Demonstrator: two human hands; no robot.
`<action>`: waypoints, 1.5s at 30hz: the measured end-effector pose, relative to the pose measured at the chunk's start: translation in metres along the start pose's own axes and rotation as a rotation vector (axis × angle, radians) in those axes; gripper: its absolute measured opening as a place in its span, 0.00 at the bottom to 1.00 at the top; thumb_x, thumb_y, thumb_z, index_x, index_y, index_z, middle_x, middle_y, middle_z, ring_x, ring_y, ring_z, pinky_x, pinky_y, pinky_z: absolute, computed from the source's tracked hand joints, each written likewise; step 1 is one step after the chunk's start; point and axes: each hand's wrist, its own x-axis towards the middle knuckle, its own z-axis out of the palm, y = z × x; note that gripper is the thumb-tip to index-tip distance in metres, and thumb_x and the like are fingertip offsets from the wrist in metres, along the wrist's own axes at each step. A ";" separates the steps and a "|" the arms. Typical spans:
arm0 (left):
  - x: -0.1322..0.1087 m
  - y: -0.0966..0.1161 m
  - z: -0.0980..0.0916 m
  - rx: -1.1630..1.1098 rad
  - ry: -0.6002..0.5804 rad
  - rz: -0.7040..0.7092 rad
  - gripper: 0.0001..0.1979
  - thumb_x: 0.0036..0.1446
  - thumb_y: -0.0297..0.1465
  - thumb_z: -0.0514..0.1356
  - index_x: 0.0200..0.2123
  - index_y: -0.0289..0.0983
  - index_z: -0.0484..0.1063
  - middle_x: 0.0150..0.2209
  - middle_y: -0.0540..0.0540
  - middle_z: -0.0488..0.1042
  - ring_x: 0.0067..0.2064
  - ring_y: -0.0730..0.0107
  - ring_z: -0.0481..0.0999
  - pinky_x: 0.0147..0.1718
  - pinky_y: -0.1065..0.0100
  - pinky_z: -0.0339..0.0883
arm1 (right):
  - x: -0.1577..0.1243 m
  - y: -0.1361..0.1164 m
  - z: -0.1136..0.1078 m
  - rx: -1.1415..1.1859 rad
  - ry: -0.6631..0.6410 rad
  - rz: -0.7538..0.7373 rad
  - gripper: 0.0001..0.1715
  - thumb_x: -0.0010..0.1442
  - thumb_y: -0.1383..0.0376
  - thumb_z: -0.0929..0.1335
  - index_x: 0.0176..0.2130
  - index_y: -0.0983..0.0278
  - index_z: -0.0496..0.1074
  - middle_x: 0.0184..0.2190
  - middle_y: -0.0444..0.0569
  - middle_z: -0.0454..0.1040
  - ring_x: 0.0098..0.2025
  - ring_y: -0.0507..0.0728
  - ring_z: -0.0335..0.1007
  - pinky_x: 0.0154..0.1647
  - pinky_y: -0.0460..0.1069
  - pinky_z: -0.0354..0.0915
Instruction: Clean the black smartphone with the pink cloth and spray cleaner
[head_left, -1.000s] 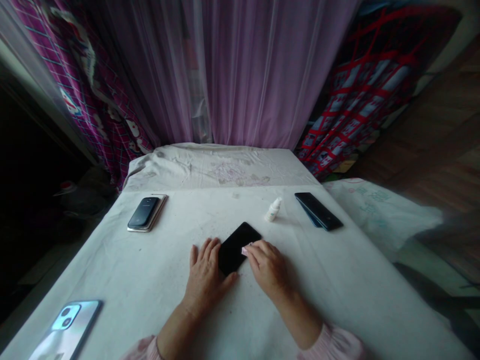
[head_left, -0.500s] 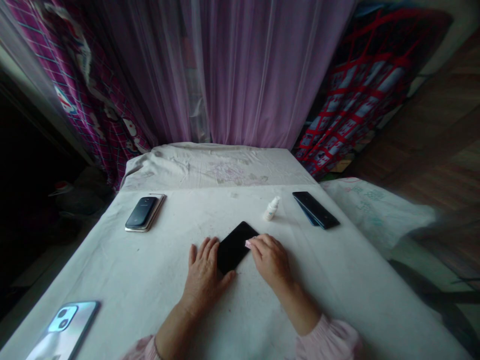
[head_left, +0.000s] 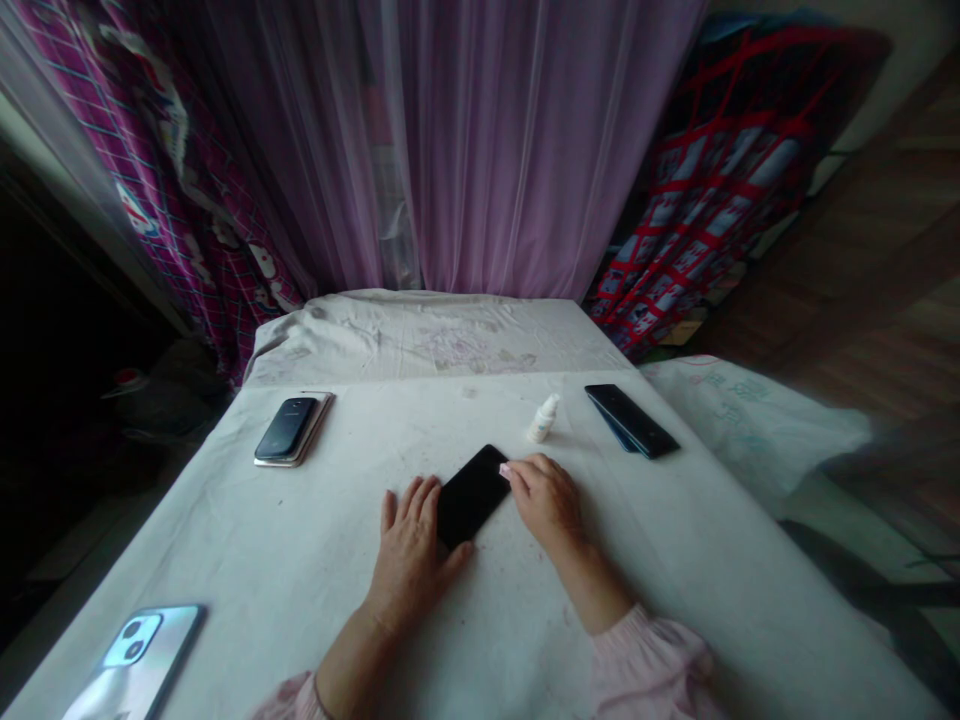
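Observation:
A black smartphone (head_left: 474,500) lies slantwise on the white-covered table, its dark screen up. My left hand (head_left: 411,540) rests at its lower left end, with the fingers along one edge and the thumb at the near corner, gripping it. Pinched between the thumb and fingers of my right hand (head_left: 546,500) is a small pale pink piece (head_left: 505,469), perhaps folded cloth, held at the phone's upper right edge. Most of that piece is hidden by the fingers. Just beyond my right hand stands a small white bottle (head_left: 543,418) with a pump-like top.
Two stacked phones (head_left: 286,428) lie at the left, and another dark pair (head_left: 631,420) at the right. A silvery phone (head_left: 142,660) lies camera side up near the left front edge. Purple curtains (head_left: 495,150) hang behind the table (head_left: 360,430). A white plastic bag (head_left: 750,420) is beyond the right edge.
My right hand has moved slightly away from me, carrying the pink piece from over the screen toward the phone's far right corner. My left hand stays on the phone.

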 end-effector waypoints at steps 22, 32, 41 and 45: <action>0.001 -0.001 0.000 0.006 -0.010 0.005 0.34 0.55 0.42 0.61 0.61 0.32 0.60 0.61 0.31 0.66 0.64 0.43 0.62 0.61 0.36 0.48 | 0.000 -0.017 0.002 -0.012 -0.020 -0.016 0.13 0.66 0.65 0.64 0.33 0.60 0.77 0.32 0.48 0.75 0.35 0.55 0.69 0.37 0.48 0.59; 0.001 -0.002 0.002 0.004 -0.027 0.000 0.34 0.56 0.44 0.61 0.61 0.32 0.60 0.61 0.31 0.66 0.64 0.44 0.61 0.62 0.37 0.47 | 0.005 -0.023 0.000 -0.028 -0.096 0.023 0.10 0.65 0.65 0.66 0.35 0.60 0.77 0.33 0.47 0.76 0.37 0.54 0.69 0.39 0.48 0.58; 0.000 -0.004 0.005 0.014 0.001 0.019 0.35 0.56 0.44 0.61 0.61 0.33 0.61 0.61 0.32 0.67 0.64 0.43 0.62 0.61 0.36 0.48 | 0.003 -0.040 0.005 -0.046 -0.123 -0.006 0.10 0.65 0.67 0.66 0.36 0.60 0.77 0.34 0.48 0.76 0.38 0.55 0.68 0.39 0.48 0.57; 0.001 -0.003 0.005 0.022 -0.001 0.006 0.35 0.55 0.45 0.62 0.61 0.32 0.62 0.60 0.32 0.67 0.63 0.43 0.62 0.61 0.37 0.49 | -0.003 -0.057 0.007 -0.024 -0.164 -0.080 0.10 0.64 0.69 0.66 0.36 0.59 0.77 0.34 0.47 0.75 0.39 0.56 0.69 0.40 0.49 0.57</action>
